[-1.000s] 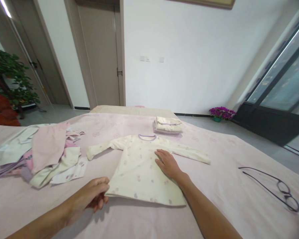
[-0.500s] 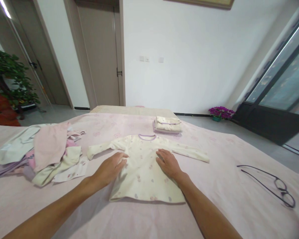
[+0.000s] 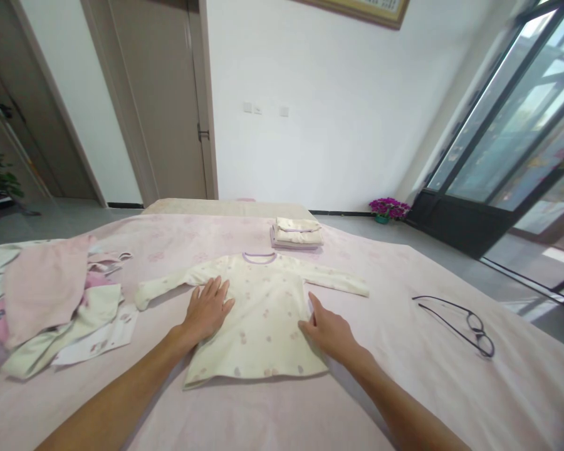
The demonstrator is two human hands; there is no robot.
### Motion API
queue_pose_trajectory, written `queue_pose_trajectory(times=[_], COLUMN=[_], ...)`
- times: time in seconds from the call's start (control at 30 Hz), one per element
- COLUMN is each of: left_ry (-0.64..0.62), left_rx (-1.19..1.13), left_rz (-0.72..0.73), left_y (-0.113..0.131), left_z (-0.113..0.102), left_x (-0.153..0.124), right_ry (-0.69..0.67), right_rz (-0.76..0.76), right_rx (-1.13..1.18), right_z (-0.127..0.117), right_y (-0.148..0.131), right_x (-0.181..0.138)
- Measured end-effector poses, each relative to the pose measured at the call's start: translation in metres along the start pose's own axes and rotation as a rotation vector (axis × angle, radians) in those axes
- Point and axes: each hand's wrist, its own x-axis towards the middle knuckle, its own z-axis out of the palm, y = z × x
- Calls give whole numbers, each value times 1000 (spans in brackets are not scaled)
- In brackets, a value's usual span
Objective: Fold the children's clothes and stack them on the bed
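Note:
A cream long-sleeved baby top [image 3: 258, 319] with small faded prints and a lilac neckline lies spread out on the pink cloth [image 3: 207, 416], sleeves stretched to both sides. My left hand [image 3: 208, 310] rests flat near its left armpit, fingers extended and thumb on the fabric. At the right side edge is my right hand [image 3: 329, 329], its index finger stretched out along the seam and its thumb apart from it on the top. The other fingers of that hand are curled and partly hidden. Neither hand grips the fabric.
Beyond the top sits a stack of folded clothes [image 3: 298, 233]. A loose heap of garments [image 3: 47, 288] lies at the left, with a white printed card [image 3: 98, 338] beside it. Eyeglasses [image 3: 474, 332] rest on the cloth at the right.
My left hand has turned to lie flat on the top's left side. My right hand has shifted outward to the right side edge. The view has swung to the right.

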Motion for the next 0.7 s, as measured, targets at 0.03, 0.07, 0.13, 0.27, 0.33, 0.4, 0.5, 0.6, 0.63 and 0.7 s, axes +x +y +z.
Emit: queue_pose_trajectory(times=[0.03, 0.07, 0.13, 0.27, 0.33, 0.4, 0.5, 0.6, 0.63, 0.7], left_ry=[-4, -7, -10, 9, 33, 82, 203, 290, 292, 240], left_rx=[4, 6, 7, 8, 13, 24, 14, -92, -143, -251], left_rz=[3, 6, 9, 28, 40, 48, 167, 443, 539, 700], left_y=[0, -1, -2, -5, -5, -4, -1, 6, 9, 16], left_z=[0, 0, -1, -2, -3, -4, -6, -12, -15, -26], left_x=[0, 0, 0, -2, -2, -3, -4, -12, -17, -31], right_ry=[1, 5, 1, -63, -107, -116, 10, 119, 93, -20], right_rz=[-20, -38, -58, -78, -83, -68, -98, -239, -284, -290], right_rx=[-8, -23, -59, -19, 3, -17, -48, -51, -52, -70], right_z=[3, 5, 7, -5, -14, -21, -24, -21, -22, -27], right_y=[-5, -8, -9, 8, 17, 20, 12, 0, -2, -2], right_x=[-7, -13, -20, -21, -19, -19, -19, -22, -23, -24])
